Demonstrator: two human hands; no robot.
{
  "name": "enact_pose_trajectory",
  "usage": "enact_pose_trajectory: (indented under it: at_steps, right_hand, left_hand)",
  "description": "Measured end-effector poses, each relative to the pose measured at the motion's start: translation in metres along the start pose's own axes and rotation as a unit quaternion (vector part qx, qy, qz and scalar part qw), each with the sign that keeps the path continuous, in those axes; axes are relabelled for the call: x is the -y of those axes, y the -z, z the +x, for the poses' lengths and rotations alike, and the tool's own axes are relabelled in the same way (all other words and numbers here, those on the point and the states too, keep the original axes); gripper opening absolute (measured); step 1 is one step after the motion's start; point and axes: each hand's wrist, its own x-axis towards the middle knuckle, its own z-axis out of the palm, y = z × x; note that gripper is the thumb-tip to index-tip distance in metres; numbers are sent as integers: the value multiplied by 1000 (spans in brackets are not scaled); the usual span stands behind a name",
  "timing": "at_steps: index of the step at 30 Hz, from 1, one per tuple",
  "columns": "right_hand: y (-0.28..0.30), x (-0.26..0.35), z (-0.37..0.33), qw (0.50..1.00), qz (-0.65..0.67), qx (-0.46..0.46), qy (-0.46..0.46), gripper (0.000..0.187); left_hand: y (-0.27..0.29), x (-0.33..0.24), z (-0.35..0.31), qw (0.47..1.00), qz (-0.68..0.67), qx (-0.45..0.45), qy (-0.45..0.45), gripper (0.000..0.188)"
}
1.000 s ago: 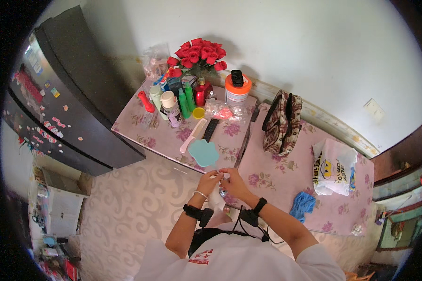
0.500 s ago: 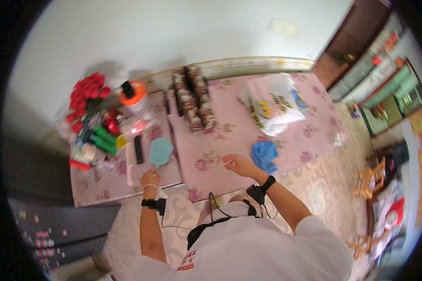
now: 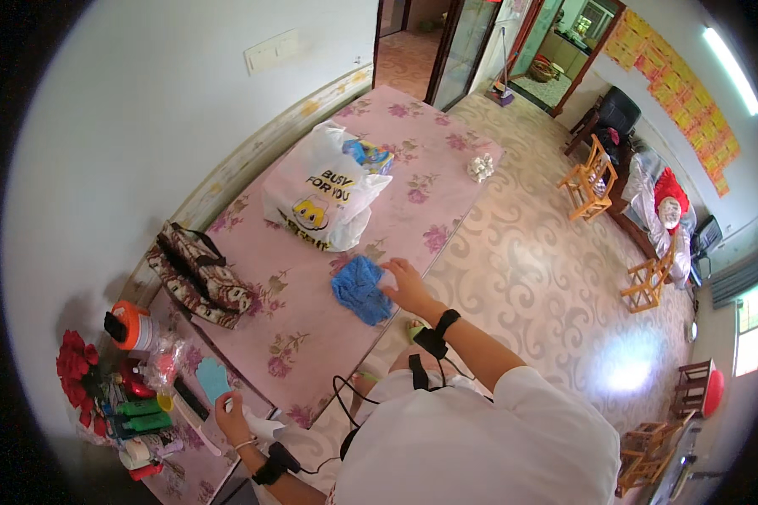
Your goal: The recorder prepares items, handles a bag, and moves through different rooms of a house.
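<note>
My right hand [image 3: 409,288] is at the right edge of a crumpled blue cloth [image 3: 360,290]. Its fingers are spread and curved, with the tips touching or just beside the cloth. At the lower left, my left hand [image 3: 231,418] has its fingers bent at the lower end of a light-blue, paddle-shaped thing [image 3: 213,379], closed around its narrow handle. Below that hand a white sheet-like piece [image 3: 267,427] hangs near the table edge. A black comb [image 3: 191,399] and a pale pink strip [image 3: 204,439] lie beside the paddle-shaped thing.
A white plastic bag [image 3: 324,189] and a patterned brown bag [image 3: 198,278] stand on the flowered tablecloth [image 3: 282,358]. Red flowers [image 3: 76,362], an orange-lidded tub [image 3: 132,326] and green bottles [image 3: 146,416] crowd the left end. Wooden chairs [image 3: 588,183] are across the floor.
The view has swung to the right, so the table appears turned. My right hand has come up to the blue cloth. My left hand stays by the light-blue paddle-shaped thing.
</note>
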Motion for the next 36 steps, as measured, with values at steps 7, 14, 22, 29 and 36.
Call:
enact_pose_trajectory:
  at_steps: [7, 14, 22, 29, 36]
  right_hand:
    - [98, -83, 43, 995, -13, -72, -70, 50]
    - [179, -211, 100, 946, 20, -231, -228, 51]
    - [256, -313, 185, 969, -33, -223, -99, 34]
    - [279, -390, 268, 980, -185, -43, -61, 36]
    - [262, -415, 291, 937, -346, 20, -46, 28]
  left_hand:
    - [-94, -149, -47, 958, -249, 129, -53, 17]
    - [-199, -263, -82, 904, -359, 233, 18, 27]
    - [-306, -375, -114, 815, -543, 201, 19, 34]
    - [-335, -413, -129, 840, -510, 169, 76, 26]
    - [-342, -406, -135, 918, -377, 108, 62, 18]
